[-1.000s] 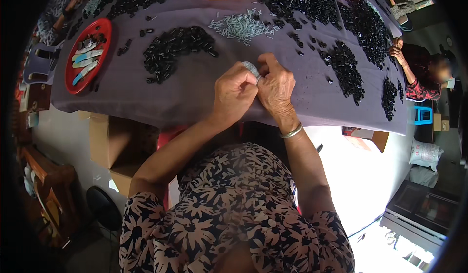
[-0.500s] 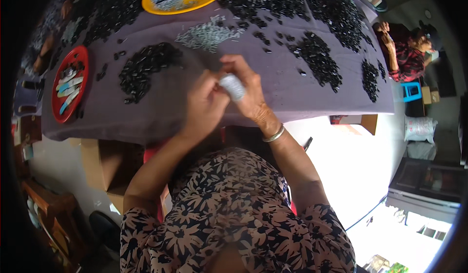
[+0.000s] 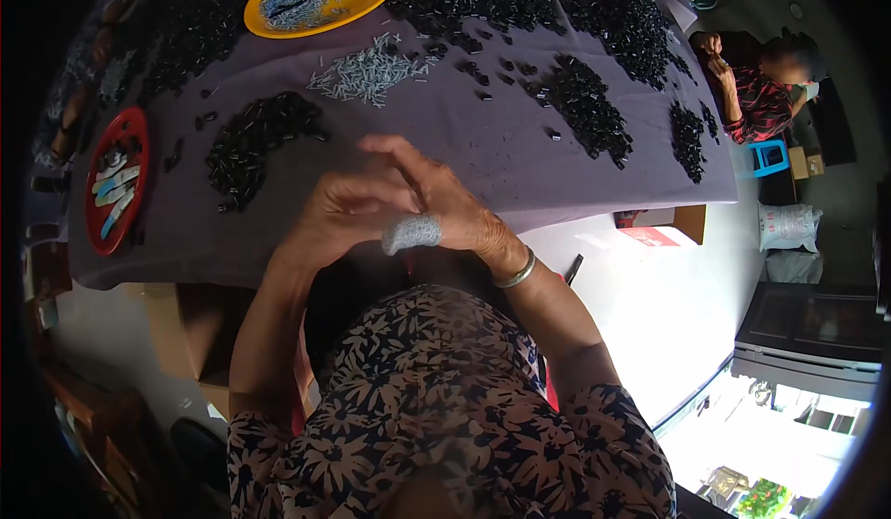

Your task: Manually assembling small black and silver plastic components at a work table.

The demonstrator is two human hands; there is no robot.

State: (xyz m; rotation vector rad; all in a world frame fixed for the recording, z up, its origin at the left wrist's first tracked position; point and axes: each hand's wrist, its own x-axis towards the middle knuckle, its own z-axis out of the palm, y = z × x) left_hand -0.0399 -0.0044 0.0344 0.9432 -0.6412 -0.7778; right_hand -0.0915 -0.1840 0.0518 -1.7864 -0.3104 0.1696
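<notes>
Both my hands meet above the near edge of the cloth-covered table. My left hand [image 3: 339,211], slightly blurred, has its fingers bent together against the inside of my right hand; whatever lies at their tips is hidden. My right hand [image 3: 450,202] has its forefinger stretched out and its thumb spread away from it, with nothing visible between. A grey knitted finger sleeve [image 3: 411,234] covers the right thumb, and a silver bangle [image 3: 520,269] circles that wrist. Beyond the hands lie a pile of small black pieces [image 3: 263,143] and a heap of short grey pins [image 3: 374,73].
A yellow plate [image 3: 373,5] with grey pins stands at the far side. At the left is a red tray [image 3: 94,221] holding pale, blue-tipped tools. More black pieces [image 3: 587,106] cover the right part of the cloth. Another person [image 3: 766,88] sits at the far right.
My hands have come nearer to me, and my right hand has turned so its sleeved thumb points left. The right forefinger has stretched out. The whole view has shifted a little.
</notes>
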